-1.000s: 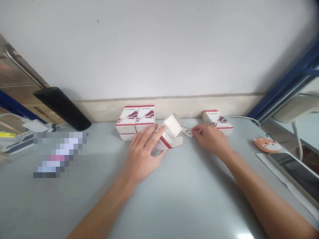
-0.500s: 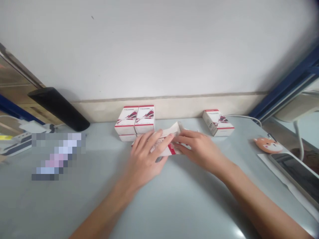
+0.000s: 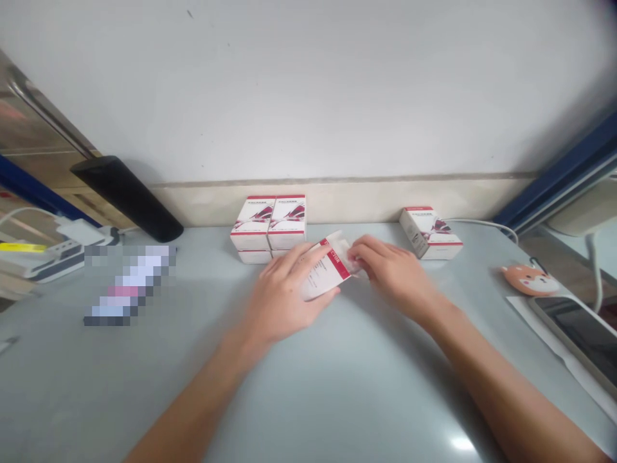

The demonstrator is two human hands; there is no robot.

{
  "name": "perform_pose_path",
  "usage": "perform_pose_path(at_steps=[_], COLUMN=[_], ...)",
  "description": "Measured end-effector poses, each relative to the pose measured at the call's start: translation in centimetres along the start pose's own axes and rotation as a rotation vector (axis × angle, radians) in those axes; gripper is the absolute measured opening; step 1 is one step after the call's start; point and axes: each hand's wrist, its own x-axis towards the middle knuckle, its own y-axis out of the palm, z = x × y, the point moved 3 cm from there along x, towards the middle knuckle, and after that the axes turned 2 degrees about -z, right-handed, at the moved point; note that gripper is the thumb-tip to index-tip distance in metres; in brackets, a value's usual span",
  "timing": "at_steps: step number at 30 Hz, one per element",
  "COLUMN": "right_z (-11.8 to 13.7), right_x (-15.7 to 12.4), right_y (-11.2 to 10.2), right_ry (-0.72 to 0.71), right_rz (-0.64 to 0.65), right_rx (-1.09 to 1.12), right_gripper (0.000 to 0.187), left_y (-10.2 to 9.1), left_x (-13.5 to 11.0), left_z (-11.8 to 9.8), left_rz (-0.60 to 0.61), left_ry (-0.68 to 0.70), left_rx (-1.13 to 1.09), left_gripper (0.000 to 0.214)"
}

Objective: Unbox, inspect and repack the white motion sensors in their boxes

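Note:
A white box with a red band (image 3: 322,273) lies tilted in the middle of the table, with its flaps open at the right end. My left hand (image 3: 284,289) is wrapped over it from the left, thumb along the near side. At the open end, the fingers of my right hand (image 3: 385,270) are pinched together. Something pale shows by those fingertips, too small to tell whether it is a flap or a part inside. Just behind my left hand stand stacked white and red boxes (image 3: 270,222), partly hidden by it.
Another white and red box (image 3: 436,233) stands at the back right near a cable. An orange animal-face item (image 3: 530,280) and a phone (image 3: 578,337) lie on the right. On the left are a black post (image 3: 130,196), a power strip (image 3: 72,254) and a blurred-out item (image 3: 130,286).
The box has turned in my left hand so its red-banded printed face shows. My right fingers have closed into a pinch at its open end. The view has shifted slightly.

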Motion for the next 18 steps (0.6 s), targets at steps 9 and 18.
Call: perform_pose_path(at_steps=[9,18], right_z=[-2.1,-1.6], right_x=[-0.2,-0.3], right_y=[-1.0,-1.5], right_ry=[0.233,0.555], right_rz=[-0.029,-0.151], right_rx=[0.546,0.776], right_gripper=[0.015,0.029], left_y=[-0.8,-1.4], left_x=[0.5,0.2], left_z=[0.0,0.3], left_rz=[0.213,0.275], left_ry=[-0.158,-0.110], left_rx=[-0.255,-0.201], left_gripper=[0.061,0.069])
